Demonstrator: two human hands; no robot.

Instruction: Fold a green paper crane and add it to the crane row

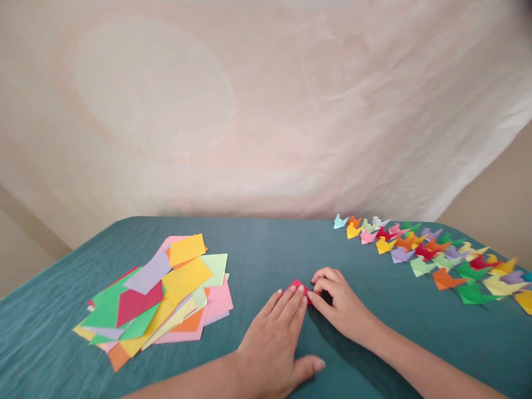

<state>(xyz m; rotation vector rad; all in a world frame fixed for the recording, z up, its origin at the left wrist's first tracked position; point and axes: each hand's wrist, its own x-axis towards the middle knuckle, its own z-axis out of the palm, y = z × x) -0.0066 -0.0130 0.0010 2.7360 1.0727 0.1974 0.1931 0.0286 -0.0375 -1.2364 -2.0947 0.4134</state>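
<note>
A small piece of folded red paper (296, 284) lies on the table in front of me, mostly covered by fingers. My left hand (272, 330) rests flat over it, fingers stretched out and pressing on its top, thumb spread off to the side. At the paper's right edge, my right hand (338, 302) has its thumb and fingers curled together in a pinch at the corner. What lies between those fingertips is partly hidden.
To the left lies a loose pile of coloured paper sheets (187, 277). Several rows of small folded paper birds (424, 252) stand at the right. A teal cloth (266, 244) covers the table, and a pale sheet (266, 111) hangs behind it.
</note>
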